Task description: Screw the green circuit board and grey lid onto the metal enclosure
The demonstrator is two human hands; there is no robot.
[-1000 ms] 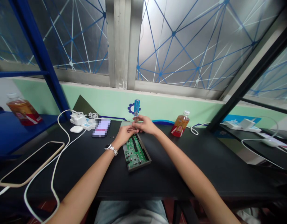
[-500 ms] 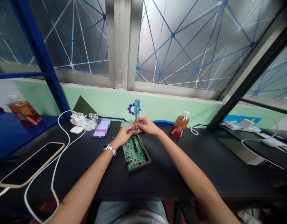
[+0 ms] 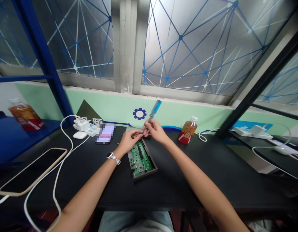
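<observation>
A screwdriver [image 3: 155,109] with a blue see-through handle leans up and to the right in my right hand [image 3: 153,130], whose fingers pinch its shaft. My left hand [image 3: 131,139], with a watch [image 3: 114,158] on its wrist, has its fingertips drawn together close to the right fingertips. Whatever it may pinch there is too small to make out. Below both hands lies a green circuit board [image 3: 141,158] in a shallow dark casing [image 3: 152,161]. The left hand covers part of the board's far end.
Left of the board are tiny dark bits, a blurred-screen phone [image 3: 105,133], a white earphone case [image 3: 79,135], a power strip [image 3: 91,130] with plugs and a large phone [image 3: 33,171] on a cable. An orange drink bottle [image 3: 187,130] stands at the right.
The screwdriver has gone from upright over the board's far end to tilted right, its tip raised off the board. My right hand has shifted slightly right with it.
</observation>
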